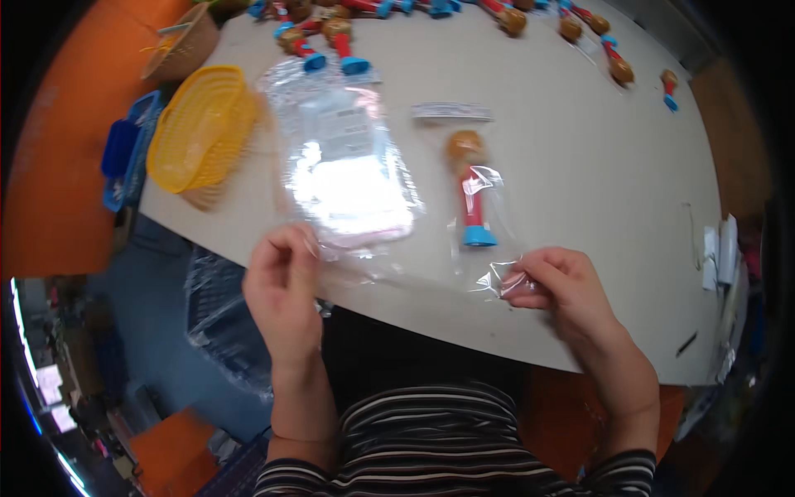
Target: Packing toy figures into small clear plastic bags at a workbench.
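A clear plastic bag lies on the table with a toy inside it, which has a brown round top, a red stem and a blue foot. My right hand is closed, pinching the bag's near right corner. My left hand is closed too, thumb against fingers, at clear plastic film by the near edge of a stack of shiny clear bags. Blur and glare hide where that film ends. A printed header strip sits at the far end of the bag with the toy.
More such toys are spread along the table's far side. At the left stand a yellow basket, a tan basket and a blue basket. A dark pen-like object lies near the right edge of the table.
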`<move>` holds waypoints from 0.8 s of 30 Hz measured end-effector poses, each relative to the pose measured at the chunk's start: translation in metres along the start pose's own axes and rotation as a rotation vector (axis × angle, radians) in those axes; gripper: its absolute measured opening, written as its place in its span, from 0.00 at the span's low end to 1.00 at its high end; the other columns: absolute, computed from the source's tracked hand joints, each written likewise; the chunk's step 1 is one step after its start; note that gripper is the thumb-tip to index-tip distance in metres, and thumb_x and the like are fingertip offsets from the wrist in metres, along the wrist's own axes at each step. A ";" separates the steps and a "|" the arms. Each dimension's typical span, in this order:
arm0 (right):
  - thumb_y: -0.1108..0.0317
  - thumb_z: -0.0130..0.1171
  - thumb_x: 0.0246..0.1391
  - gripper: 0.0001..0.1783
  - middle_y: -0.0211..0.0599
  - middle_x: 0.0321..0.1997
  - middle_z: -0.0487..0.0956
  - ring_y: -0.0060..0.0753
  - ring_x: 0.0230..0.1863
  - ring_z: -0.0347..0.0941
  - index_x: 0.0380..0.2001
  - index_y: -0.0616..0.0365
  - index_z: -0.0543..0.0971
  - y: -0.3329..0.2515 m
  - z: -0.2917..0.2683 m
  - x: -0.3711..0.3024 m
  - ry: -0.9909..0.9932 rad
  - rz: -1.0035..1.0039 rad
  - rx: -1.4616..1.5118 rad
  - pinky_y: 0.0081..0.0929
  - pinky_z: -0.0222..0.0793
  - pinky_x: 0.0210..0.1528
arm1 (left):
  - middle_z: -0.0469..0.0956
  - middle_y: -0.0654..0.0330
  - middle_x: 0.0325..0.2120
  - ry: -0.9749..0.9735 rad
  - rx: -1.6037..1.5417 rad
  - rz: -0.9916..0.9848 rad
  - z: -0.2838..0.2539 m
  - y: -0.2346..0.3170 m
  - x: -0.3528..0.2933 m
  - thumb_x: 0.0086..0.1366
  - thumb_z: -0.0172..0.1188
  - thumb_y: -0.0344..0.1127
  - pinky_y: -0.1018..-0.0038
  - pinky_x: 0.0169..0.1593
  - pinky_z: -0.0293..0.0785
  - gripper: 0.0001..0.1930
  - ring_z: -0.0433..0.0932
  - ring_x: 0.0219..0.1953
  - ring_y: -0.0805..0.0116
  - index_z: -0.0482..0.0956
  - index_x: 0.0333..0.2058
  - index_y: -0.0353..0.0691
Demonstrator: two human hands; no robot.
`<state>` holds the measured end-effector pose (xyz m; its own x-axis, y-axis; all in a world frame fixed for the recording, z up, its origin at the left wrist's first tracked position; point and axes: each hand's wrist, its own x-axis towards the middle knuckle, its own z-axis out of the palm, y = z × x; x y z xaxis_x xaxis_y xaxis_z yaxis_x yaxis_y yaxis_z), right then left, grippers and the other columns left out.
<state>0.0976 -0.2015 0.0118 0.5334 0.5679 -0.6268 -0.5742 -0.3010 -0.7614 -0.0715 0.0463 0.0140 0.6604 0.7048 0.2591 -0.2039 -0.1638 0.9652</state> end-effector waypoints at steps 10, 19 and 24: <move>0.67 0.51 0.67 0.13 0.43 0.35 0.84 0.32 0.36 0.83 0.39 0.67 0.79 0.008 0.001 -0.002 0.006 -0.085 -0.056 0.22 0.79 0.40 | 0.84 0.52 0.31 0.371 1.178 0.277 -0.163 -0.030 0.242 0.61 0.65 0.34 0.69 0.38 0.76 0.07 0.82 0.31 0.61 0.85 0.29 0.37; 0.66 0.51 0.67 0.13 0.44 0.37 0.83 0.31 0.37 0.82 0.40 0.66 0.79 0.000 -0.001 -0.001 -0.005 -0.074 -0.082 0.23 0.79 0.42 | 0.80 0.57 0.33 0.067 1.124 1.054 -0.037 0.006 0.131 0.52 0.71 0.29 0.64 0.42 0.73 0.09 0.78 0.38 0.55 0.81 0.31 0.40; 0.66 0.50 0.68 0.13 0.47 0.43 0.83 0.33 0.41 0.82 0.39 0.65 0.78 -0.002 -0.009 0.001 -0.088 -0.064 0.061 0.27 0.79 0.47 | 0.74 0.53 0.51 -0.728 0.629 0.709 0.049 -0.022 0.022 0.49 0.75 0.38 0.60 0.53 0.74 0.26 0.76 0.51 0.52 0.80 0.49 0.46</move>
<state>0.1043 -0.2073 0.0115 0.5152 0.6506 -0.5580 -0.5790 -0.2158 -0.7862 -0.0167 0.0313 0.0002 0.8393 -0.2026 0.5046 -0.4326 -0.8109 0.3940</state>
